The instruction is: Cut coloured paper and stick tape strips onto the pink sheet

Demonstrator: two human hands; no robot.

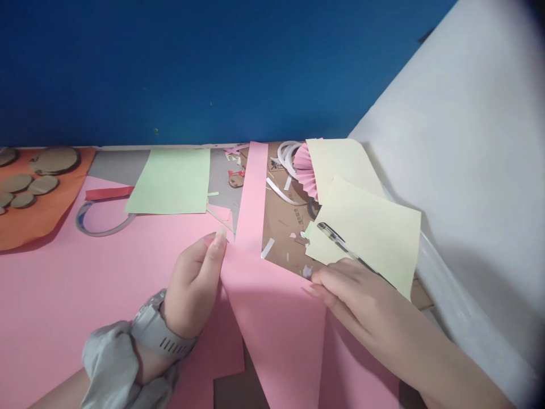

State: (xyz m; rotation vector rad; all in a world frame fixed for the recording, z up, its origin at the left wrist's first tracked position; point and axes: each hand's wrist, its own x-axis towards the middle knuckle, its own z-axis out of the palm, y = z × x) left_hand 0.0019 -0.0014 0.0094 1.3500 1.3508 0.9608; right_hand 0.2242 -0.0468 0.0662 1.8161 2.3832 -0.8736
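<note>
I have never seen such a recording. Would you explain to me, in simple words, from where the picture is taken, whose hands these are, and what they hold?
There is no machine here. One camera, worn on the person's head, looks forward and down, so you see roughly what that person sees.

Both bare hands are the person's own. The left hand, with a watch on the wrist, and the right hand each pinch an edge of the pink paper between them.

Around them lie other papers. On the left are an orange sheet with brown oval pieces, and a green sheet. On the right, a pen lies on a pale yellow sheet. Small scraps are scattered behind the hands.
</note>
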